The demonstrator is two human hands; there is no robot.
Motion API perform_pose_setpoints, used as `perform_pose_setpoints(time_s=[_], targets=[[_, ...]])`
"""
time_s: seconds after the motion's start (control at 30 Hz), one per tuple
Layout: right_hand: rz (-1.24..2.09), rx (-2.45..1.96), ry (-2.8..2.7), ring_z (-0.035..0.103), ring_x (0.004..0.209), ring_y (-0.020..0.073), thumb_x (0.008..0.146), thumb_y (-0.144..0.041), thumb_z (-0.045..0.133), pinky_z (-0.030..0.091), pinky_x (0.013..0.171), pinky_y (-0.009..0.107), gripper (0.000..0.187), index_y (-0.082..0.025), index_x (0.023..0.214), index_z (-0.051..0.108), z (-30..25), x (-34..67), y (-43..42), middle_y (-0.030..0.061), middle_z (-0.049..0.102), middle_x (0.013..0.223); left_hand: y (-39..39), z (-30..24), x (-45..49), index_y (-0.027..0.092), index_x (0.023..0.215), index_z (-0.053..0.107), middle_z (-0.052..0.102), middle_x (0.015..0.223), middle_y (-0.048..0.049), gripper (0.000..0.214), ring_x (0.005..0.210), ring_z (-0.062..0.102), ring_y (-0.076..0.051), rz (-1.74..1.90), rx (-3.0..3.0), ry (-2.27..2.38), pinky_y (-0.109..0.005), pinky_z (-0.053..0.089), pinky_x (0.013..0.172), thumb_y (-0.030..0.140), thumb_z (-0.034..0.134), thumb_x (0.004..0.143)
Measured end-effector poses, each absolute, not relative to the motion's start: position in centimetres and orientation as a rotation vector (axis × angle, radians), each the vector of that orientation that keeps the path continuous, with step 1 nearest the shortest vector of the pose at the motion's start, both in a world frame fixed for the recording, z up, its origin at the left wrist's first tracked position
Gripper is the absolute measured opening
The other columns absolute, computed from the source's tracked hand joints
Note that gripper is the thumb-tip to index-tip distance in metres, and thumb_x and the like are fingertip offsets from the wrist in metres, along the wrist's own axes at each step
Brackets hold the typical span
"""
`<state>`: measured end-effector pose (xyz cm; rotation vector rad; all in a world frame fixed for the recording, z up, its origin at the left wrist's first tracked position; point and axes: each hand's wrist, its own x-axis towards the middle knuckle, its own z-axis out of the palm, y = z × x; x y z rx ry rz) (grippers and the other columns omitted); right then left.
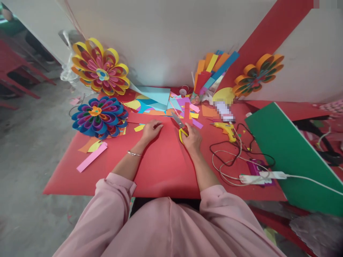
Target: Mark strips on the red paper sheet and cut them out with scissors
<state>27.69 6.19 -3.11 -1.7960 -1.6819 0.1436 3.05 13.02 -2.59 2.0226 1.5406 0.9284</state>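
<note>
My right hand (193, 138) is closed around the yellow handles of a pair of scissors (178, 120). Their metal blades point away from me and slightly left, and look parted. To the left, my left hand (152, 131) is closed, its curled fingertips at a sheet of red paper (168, 142). The paper blends with the red tabletop, so its outline is hard to follow. Beyond both hands lie a light blue sheet (155, 96) and coloured paper scraps (184, 103). A pink paper strip (92, 157) rests left of my left forearm.
At left stand a yellow-red paper flower (102, 71) and a blue-purple one (98, 116); an orange one (258, 75) leans at right. A yellow glue gun (225, 131), tangled cables, a power strip (257, 177) and a green board (294, 157) occupy the right side.
</note>
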Motion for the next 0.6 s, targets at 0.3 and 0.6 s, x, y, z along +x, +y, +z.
perform_pose_setpoints(time_s=[0.3, 0.6], targets=[[0.174, -1.818, -1.647, 0.073, 0.114, 0.0319, 0.096, -0.041, 0.063, 0.057, 0.099, 0.042, 0.048, -0.019, 0.137, 0.073, -3.1, 27.5, 6.5, 0.0165, 0.079, 0.126, 12.6, -2.2, 3.3, 0.022, 0.115, 0.082, 0.082, 0.112, -0.0094, 0.026, 0.106, 0.076, -0.025, 0.897, 2.093, 1.561, -0.037, 0.059, 0.095, 0.030, 0.064, 0.098], [0.261, -1.851, -1.609, 0.072, 0.114, 0.0327, 0.092, -0.038, 0.067, 0.055, 0.097, 0.043, 0.060, -0.018, 0.149, 0.065, -2.7, 27.5, 6.3, 0.0165, 0.078, 0.129, 11.4, -2.3, 3.6, 0.023, 0.118, 0.082, 0.081, 0.116, -0.0103, 0.028, 0.111, 0.073, -0.027, 0.843, 2.157, 1.599, -0.038, 0.057, 0.096, 0.031, 0.062, 0.100]])
